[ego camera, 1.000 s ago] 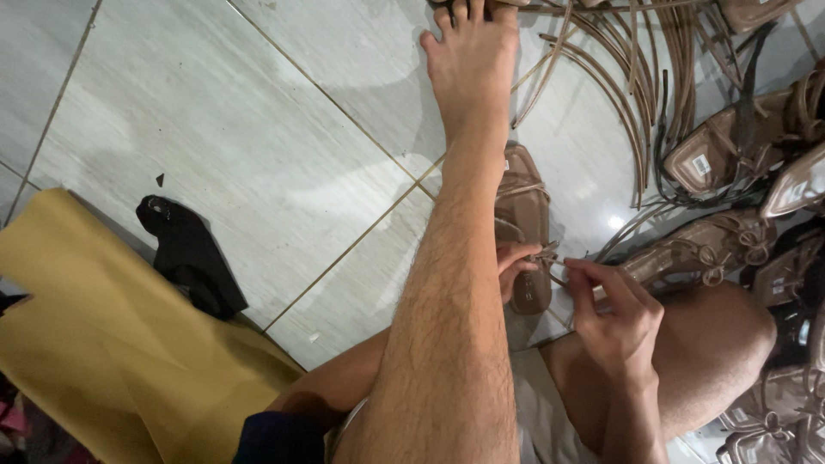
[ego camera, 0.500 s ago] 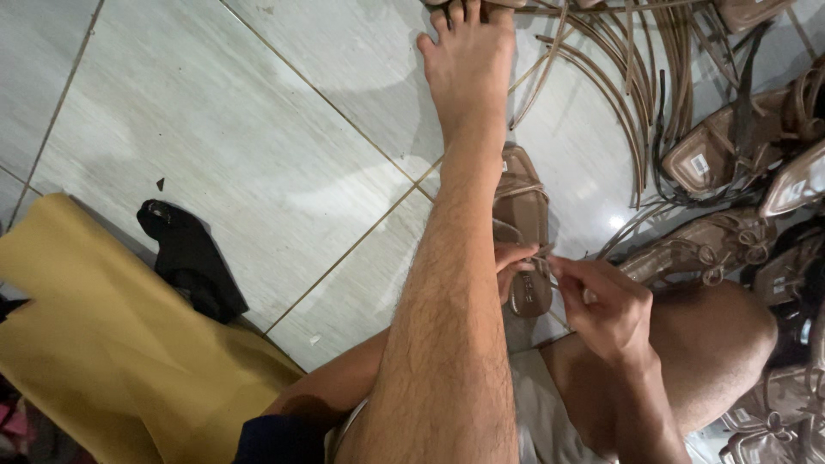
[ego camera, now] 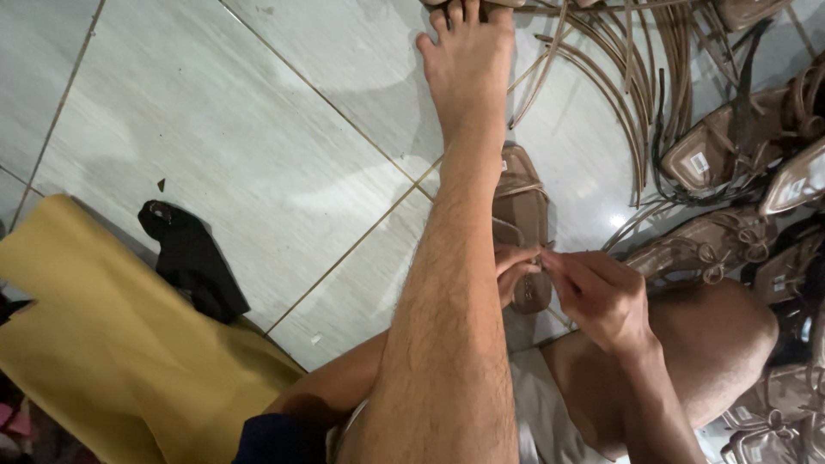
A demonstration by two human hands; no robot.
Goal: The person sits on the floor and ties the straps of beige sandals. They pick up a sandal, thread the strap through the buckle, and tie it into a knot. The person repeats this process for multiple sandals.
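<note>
A tan strappy sandal lies on the tiled floor beside my outstretched leg. My right hand is over its heel end, fingers pinched on a thin tan strap. My left hand reaches from under the leg; only its fingertips show, pinching the same strap close to the right hand's fingers. The rest of the left hand is hidden behind the leg.
Loose tan straps fan out at the top right. Several more tan sandals pile along the right edge. A yellow cloth and a black object lie at the left on the pale tiles. My bent knee is at the lower right.
My right hand has shifted slightly left toward the sandal's heel, closing up on the left fingertips. The leg and sandal have stayed put.
</note>
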